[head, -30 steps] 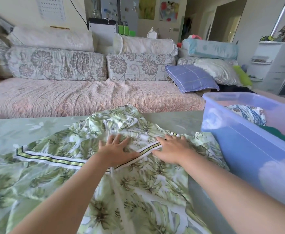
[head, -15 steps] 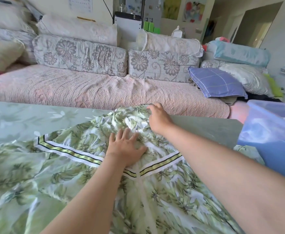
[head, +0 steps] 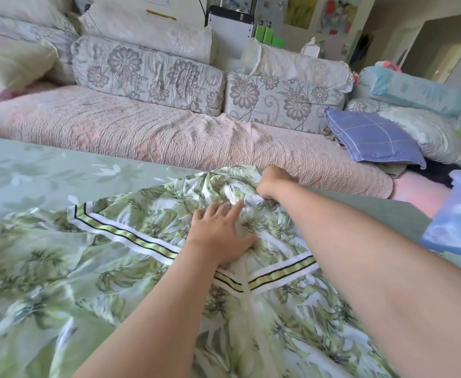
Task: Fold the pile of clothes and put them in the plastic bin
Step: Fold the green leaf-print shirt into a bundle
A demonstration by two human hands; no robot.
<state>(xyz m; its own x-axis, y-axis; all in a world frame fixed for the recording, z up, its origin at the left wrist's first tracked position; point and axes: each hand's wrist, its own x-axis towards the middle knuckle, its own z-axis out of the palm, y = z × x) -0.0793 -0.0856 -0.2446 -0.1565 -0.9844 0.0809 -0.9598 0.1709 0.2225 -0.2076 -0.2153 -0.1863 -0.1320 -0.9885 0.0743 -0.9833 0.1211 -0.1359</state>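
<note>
Your green leaf-print garment (head: 92, 282), banded in white, yellow-green and black stripes, lies spread and rumpled on the table, flattened under your left hand (head: 218, 236), its far end bunched in your right hand (head: 273, 181). The translucent blue plastic bin (head: 458, 222) stands beside it.

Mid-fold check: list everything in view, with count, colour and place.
leaf-print garment: one, green and white, spread on the table
table: one, pale green floral cover, under the garment
plastic bin: one, translucent blue, right edge of frame
sofa: one, pink cover, beyond the table
floral cushions: two, grey-patterned, along the sofa back
checked pillow: one, blue, right end of sofa
bolster: one, light blue, behind the checked pillow
left hand: one, flat on the garment's middle
right hand: one, grips bunched fabric at the garment's far end
</note>
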